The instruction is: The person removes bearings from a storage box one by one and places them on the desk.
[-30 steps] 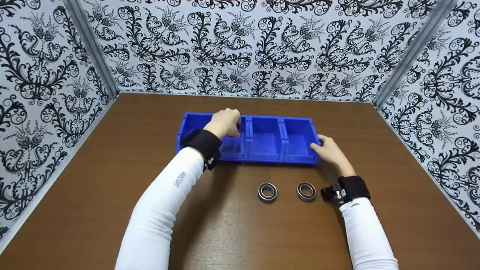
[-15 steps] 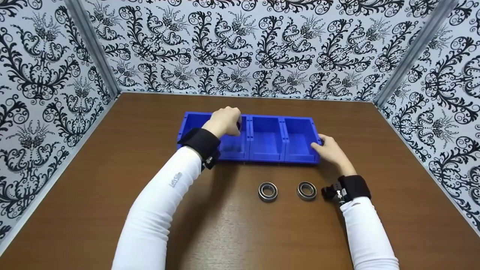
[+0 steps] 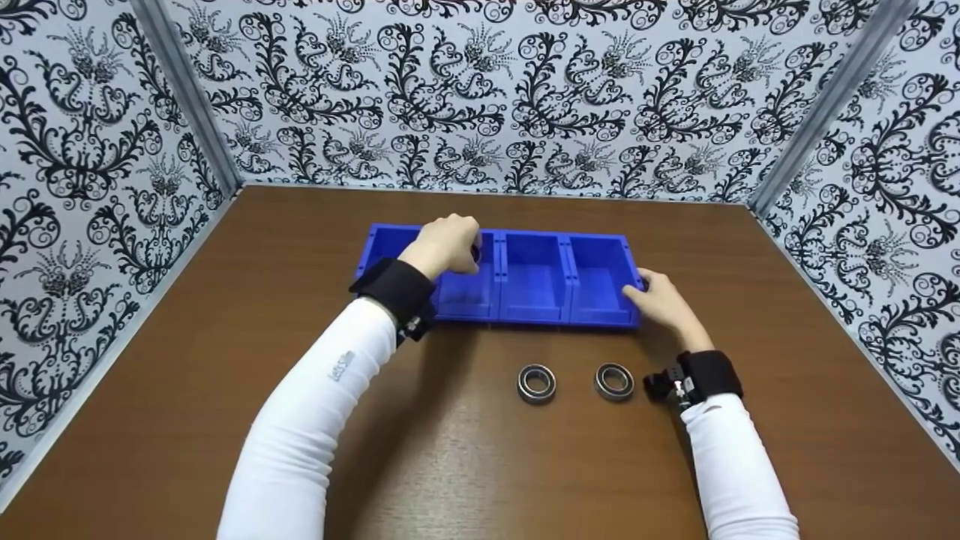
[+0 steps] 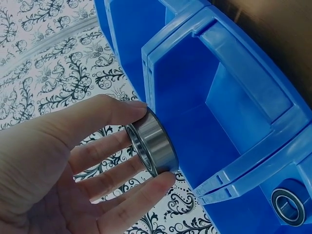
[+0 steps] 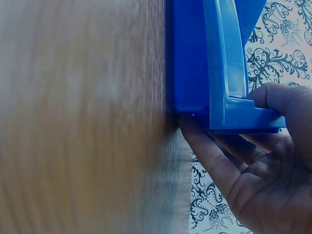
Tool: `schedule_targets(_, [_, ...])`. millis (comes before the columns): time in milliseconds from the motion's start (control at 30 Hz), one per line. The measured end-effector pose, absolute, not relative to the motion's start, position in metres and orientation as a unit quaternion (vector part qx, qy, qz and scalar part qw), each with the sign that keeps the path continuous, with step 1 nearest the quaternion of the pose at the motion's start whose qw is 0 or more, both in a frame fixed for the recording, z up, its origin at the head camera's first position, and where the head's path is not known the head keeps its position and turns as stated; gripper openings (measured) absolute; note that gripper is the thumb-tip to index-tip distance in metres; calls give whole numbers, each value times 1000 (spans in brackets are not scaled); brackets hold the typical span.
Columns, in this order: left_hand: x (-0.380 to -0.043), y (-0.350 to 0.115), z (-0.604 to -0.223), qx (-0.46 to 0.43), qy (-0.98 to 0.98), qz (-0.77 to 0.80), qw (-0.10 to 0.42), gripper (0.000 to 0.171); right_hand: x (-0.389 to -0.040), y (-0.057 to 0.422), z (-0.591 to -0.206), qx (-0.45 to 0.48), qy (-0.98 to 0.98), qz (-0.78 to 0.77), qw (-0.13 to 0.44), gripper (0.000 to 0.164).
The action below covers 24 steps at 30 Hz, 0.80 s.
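Observation:
My left hand (image 3: 448, 244) pinches a ball bearing (image 4: 153, 141) between thumb and fingers over the second compartment from the left of a blue divided bin (image 3: 531, 277). Its dark edge barely shows past the hand in the head view. A second bearing (image 4: 289, 202) lies in the leftmost compartment, hidden by my wrist from above. At the bin's right end, my right hand (image 3: 664, 304) grips the side wall, thumb over the rim and fingers along the outside. Two more bearings, a left one (image 3: 536, 384) and a right one (image 3: 613, 382), lie flat on the table in front.
The brown table (image 3: 480, 465) is bounded by black-and-white patterned panels (image 3: 480, 97) with grey corner posts. The two right compartments of the bin show bare blue floors. My left forearm's white sleeve (image 3: 300, 420) crosses the table left of the loose bearings.
My left wrist and forearm have shifted slightly to the left, while the hand stays over the same compartment with the bearing. The right hand keeps its grip on the bin.

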<state>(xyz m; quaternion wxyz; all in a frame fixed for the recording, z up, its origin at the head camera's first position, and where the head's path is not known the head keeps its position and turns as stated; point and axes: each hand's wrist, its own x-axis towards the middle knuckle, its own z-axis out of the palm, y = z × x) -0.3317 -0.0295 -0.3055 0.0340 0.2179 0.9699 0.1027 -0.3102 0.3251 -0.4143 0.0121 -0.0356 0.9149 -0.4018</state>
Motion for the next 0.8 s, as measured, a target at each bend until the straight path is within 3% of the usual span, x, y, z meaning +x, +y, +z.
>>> schedule_targets(467, [-322,-30,-303,227,969,96,36,24,-310,327,-415,-43,914,-404,18,51])
schedule_targets(800, [-315,-33,-303,227,968,100,39,19,-312,326,-415,-47,913,-405,14,49])
